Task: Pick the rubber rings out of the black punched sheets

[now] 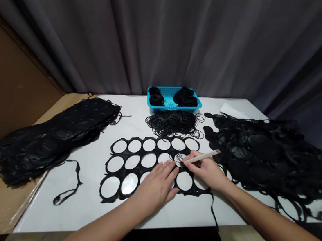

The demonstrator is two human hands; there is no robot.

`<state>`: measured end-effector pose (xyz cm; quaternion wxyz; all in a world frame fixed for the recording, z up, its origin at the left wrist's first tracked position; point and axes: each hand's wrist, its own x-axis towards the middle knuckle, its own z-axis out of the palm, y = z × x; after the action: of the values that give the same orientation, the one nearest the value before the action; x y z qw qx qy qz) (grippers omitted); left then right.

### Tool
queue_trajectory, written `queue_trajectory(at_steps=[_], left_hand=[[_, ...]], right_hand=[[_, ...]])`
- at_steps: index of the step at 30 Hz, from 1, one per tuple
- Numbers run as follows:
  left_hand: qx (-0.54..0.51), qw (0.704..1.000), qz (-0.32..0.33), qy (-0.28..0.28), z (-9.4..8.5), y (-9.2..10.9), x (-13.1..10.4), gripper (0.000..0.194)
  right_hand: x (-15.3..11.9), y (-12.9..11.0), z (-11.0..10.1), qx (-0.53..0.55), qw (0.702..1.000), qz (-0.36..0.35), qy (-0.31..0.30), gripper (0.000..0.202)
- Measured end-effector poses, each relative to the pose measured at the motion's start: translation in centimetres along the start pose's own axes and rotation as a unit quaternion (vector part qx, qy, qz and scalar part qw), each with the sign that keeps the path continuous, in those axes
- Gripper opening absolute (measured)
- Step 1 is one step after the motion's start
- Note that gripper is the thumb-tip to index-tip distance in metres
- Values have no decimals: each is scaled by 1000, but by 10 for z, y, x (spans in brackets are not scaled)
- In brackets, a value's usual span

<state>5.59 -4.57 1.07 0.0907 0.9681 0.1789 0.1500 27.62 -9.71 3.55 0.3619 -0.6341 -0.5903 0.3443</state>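
A black rubber-like sheet (116, 174) with rows of large round holes lies on the white table. My left hand (157, 181) rests flat across the sheet's middle, fingers stretched out, hiding some holes. To its right, my right hand (205, 168) pinches a slim white pen-like stick (203, 156) with its far end pointing right. The tip by my fingers is too small to make out. Several thin black rings (179, 156) lie loosely around that spot, over one hole. Just beyond the sheet sits a heap of thin black rings (174, 123).
A blue plastic basket (168, 91) holding black ring bundles stands at the back. Stacked black sheets (57, 134) lie left, and a pile of black scraps (266, 151) covers the right. A loose black strip (79, 176) and white paper (234, 111) also lie there. Behind hangs a grey curtain (157, 29).
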Motion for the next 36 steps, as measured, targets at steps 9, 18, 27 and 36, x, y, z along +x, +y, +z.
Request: queue_trajectory(at_steps=[9,18,27,36], left_hand=[[11,1000,-3,-23,-1,-4,0,57],[4,1000,4,-17,5,-6,-1,54],[-12,1000,11,-11,0,-8,-2,51],[-13,999,28,13,-4,26,-30,46]], right_hand=[[0,6,3,-75,996,-56,-1,12],[-10,1,15,-310,922,-231,8,27],[67,28,-83,-278,928,-14,247,17],[-32,-15,-9,35,999,29,-4,23]])
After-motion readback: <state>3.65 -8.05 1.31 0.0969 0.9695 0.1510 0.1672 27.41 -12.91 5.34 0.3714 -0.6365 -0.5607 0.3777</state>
